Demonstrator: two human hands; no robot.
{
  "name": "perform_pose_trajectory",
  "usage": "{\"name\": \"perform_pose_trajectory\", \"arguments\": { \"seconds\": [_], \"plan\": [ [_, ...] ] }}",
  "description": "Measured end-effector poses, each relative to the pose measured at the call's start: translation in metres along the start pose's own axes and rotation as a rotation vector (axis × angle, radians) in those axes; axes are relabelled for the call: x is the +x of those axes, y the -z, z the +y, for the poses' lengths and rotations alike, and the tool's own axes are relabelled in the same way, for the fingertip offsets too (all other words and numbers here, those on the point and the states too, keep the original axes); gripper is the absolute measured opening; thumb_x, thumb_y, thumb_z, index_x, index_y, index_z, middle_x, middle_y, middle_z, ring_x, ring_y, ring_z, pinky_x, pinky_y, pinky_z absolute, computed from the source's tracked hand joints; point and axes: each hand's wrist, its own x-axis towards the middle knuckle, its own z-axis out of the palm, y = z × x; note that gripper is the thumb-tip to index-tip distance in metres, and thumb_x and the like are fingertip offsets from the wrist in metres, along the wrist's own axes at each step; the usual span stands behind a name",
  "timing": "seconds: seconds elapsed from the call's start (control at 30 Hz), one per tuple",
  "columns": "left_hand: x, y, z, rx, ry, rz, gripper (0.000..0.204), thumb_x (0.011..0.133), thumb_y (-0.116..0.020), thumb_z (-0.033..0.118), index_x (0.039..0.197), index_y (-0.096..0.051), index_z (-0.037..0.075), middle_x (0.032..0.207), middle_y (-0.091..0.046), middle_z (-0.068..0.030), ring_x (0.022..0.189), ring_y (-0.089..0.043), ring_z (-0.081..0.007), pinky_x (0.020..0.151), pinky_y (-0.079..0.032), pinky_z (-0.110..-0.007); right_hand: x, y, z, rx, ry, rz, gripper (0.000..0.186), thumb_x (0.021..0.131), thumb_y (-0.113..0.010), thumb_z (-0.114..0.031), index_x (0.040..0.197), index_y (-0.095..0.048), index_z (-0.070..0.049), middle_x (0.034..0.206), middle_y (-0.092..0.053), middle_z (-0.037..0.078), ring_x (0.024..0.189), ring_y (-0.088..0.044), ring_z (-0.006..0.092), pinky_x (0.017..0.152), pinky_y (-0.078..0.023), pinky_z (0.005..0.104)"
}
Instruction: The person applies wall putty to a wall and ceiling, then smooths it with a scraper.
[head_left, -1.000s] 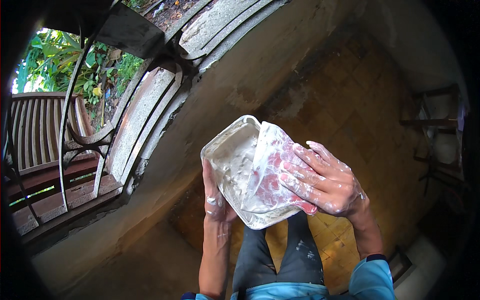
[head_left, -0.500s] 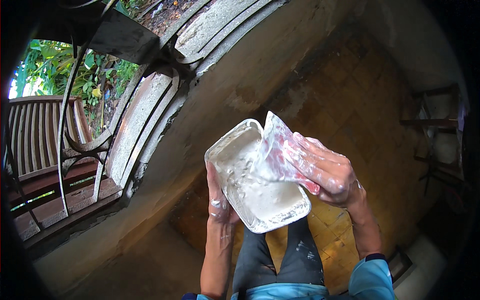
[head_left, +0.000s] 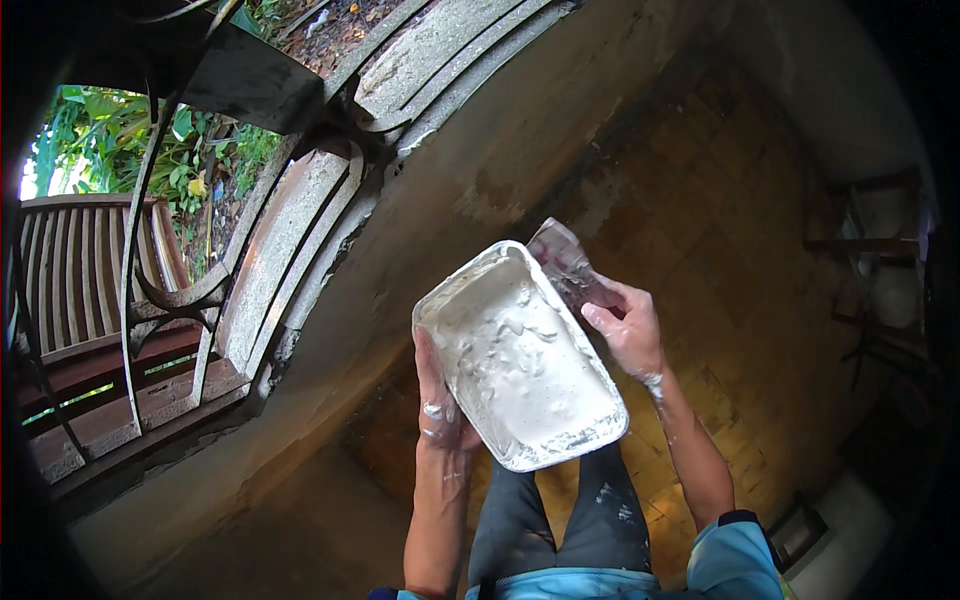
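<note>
Left hand (head_left: 432,390): supported the pale rectangular tray (head_left: 572,446) from its left side. The thumb lay along the outer wall; the remaining fingers passed underneath, out of sight, so their exact placement could not be told. The hand was closed around that side as a holding grip.

Right hand (head_left: 632,330): held the flat tool (head_left: 562,258) clamped between thumb and fingers. The tool was thin, dark and smeared, and stood tilted just beyond the right rim, toward the far corner. Whether it touched the rim could not be told.

Position: the tray was in front of the thighs, above the grey trousers (head_left: 515,520), with its long axis running from far left to near right. It contained white paste (head_left: 540,375), uneven toward the far end and smoother toward the near end. Paste also marked both wrists.

Step in hand (judgement): handling the paste with the flat tool, the tool being outside the tray at this point.

Requirement for the next move (judgement): a steady tray, a firm pinch on the tool, and clearance between the tool's edge and the rim.

Markings: no brand, label or writing could be read on the tray, the tool or the blue sleeve (head_left: 732,555).
</note>
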Motion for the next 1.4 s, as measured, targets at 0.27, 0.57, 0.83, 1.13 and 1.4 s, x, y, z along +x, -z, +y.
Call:
{"name": "perform_pose_trajectory", "arguments": {
  "seconds": [0.27,0.57,0.83,1.13,1.4],
  "plan": [
    [-0.005,0.023,0.012,0.031,0.021,0.030,0.072,0.092,-0.038,0.060,0.136,-0.037,0.004,0.126,-0.053,-0.0153,0.110,-0.057,-0.0271,0.095,-0.047,-0.042,-0.024,0.009,-0.057,0.639,-0.152,-0.033,0.032,0.079,-0.055,0.007,0.111,-0.057,0.007,0.099,-0.065,0.013,0.093,-0.063,0.0212,0.087,-0.052,0.0359],
    [-0.003,0.011,0.006,0.007,0.042,-0.009,0.073,0.091,-0.040,0.060,0.137,-0.037,0.003,0.128,-0.052,-0.0165,0.112,-0.056,-0.0279,0.096,-0.047,-0.043,-0.040,0.008,-0.086,-0.663,0.775,-0.188,0.032,0.075,-0.059,0.000,0.106,-0.065,0.005,0.110,-0.063,0.022,0.108,-0.059,0.0402,0.097,-0.043,0.0439],
    [-0.009,0.009,0.008,-0.076,0.041,-0.026,0.066,0.092,-0.043,0.056,0.133,-0.042,0.005,0.121,-0.056,-0.0135,0.105,-0.059,-0.0253,0.089,-0.051,-0.041,-0.038,0.013,-0.048,-0.363,0.385,0.296,0.023,0.082,-0.055,0.003,0.104,-0.064,0.004,0.097,-0.068,0.012,0.073,-0.061,0.0151,0.073,-0.048,0.0267],
    [-0.007,0.021,0.012,0.029,0.050,-0.016,0.072,0.090,-0.042,0.060,0.135,-0.039,0.005,0.126,-0.053,-0.0152,0.108,-0.058,-0.0267,0.092,-0.049,-0.042,-0.047,0.048,-0.073,0.622,0.028,0.176,0.024,0.088,-0.053,-0.011,0.108,-0.055,0.002,0.104,-0.061,0.011,0.095,-0.060,0.0180,0.085,-0.049,0.0337],
    [-0.001,0.009,0.010,0.096,-0.051,-0.018,0.075,0.091,-0.038,0.062,0.138,-0.035,0.004,0.129,-0.051,-0.0160,0.112,-0.055,-0.0279,0.096,-0.046,-0.042,-0.054,0.021,-0.082,0.435,-0.119,-0.130,0.014,0.082,-0.059,-0.007,0.083,-0.065,0.005,0.077,-0.066,0.007,0.065,-0.059,0.0094,0.061,-0.044,0.0223]
  ]
}}
